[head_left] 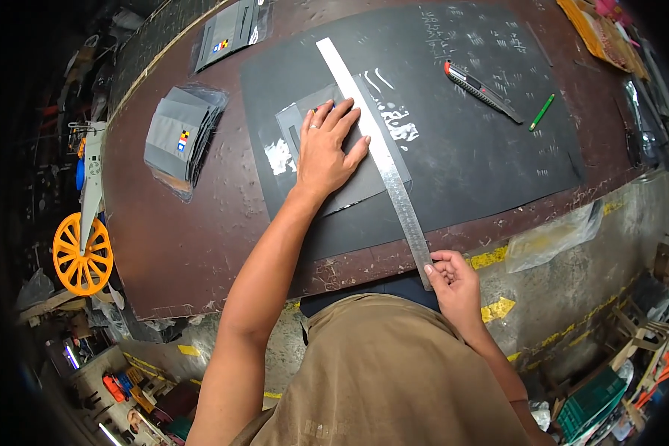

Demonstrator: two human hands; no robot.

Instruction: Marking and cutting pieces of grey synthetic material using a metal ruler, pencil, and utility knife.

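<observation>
My left hand (327, 145) lies flat, fingers spread, on a grey fabric piece (364, 182) that rests on a large black mat (483, 163). A long steel ruler (375, 145) runs diagonally across the mat, along the right edge of the grey piece and touching my left fingertips. My right hand (453, 279) pinches the ruler's near end at the table's front edge.
A red-and-black utility knife (483, 91) and a green pencil (542, 112) lie on the mat to the right. Two stacks of bagged grey pieces (182, 134) (230, 33) sit at the left on the brown table (178, 238). An orange wheel (82, 254) stands left of the table.
</observation>
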